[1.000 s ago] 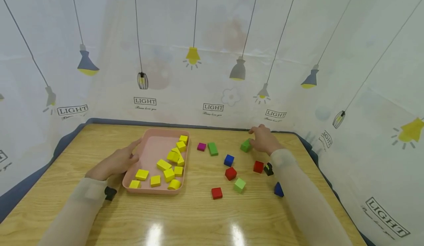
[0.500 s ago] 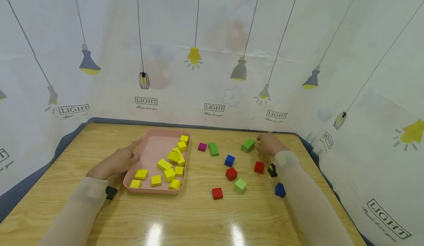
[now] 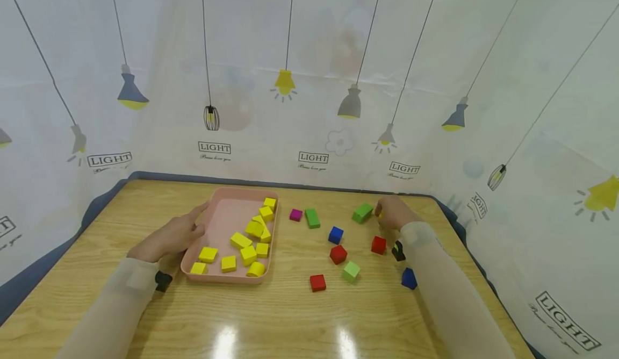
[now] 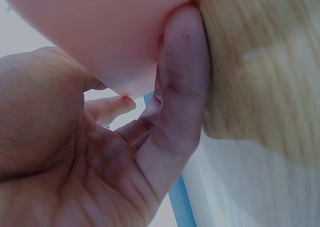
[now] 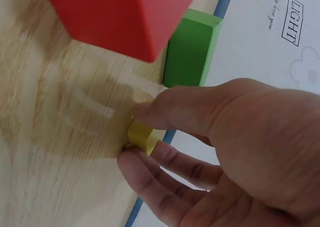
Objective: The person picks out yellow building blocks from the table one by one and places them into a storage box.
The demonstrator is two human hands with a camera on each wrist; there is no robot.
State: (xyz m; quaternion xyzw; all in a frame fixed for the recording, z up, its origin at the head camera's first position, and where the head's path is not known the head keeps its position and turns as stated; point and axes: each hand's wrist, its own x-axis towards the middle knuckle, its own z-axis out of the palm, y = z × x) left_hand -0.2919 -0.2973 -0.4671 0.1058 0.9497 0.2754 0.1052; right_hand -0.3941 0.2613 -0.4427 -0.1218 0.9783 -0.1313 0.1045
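My right hand (image 3: pixel 393 212) is at the table's far right, pinching a small yellow block (image 5: pixel 142 133) between thumb and fingers (image 5: pixel 165 112); the block rests on the wood beside a green block (image 3: pixel 362 212) (image 5: pixel 191 49). A red block (image 5: pixel 122 14) fills the near foreground of the right wrist view. My left hand (image 3: pixel 171 235) rests against the left rim of the pink tray (image 3: pixel 220 216), fingers (image 4: pixel 180 77) pressed to its outer wall (image 4: pixel 100 27). Several yellow blocks (image 3: pixel 242 241) lie in the tray.
Loose blocks lie between tray and right hand: magenta (image 3: pixel 295 215), green (image 3: pixel 312 218), blue (image 3: pixel 335 235), red (image 3: pixel 337 253), red (image 3: pixel 379 244), light green (image 3: pixel 350 271), red (image 3: pixel 317 282), blue (image 3: pixel 408 278). A lamp-printed curtain (image 3: pixel 309 106) closes off the back and right sides.
My right hand drew back slightly to the right, away from the green block, and closed on the yellow block. The left hand stayed at the tray.
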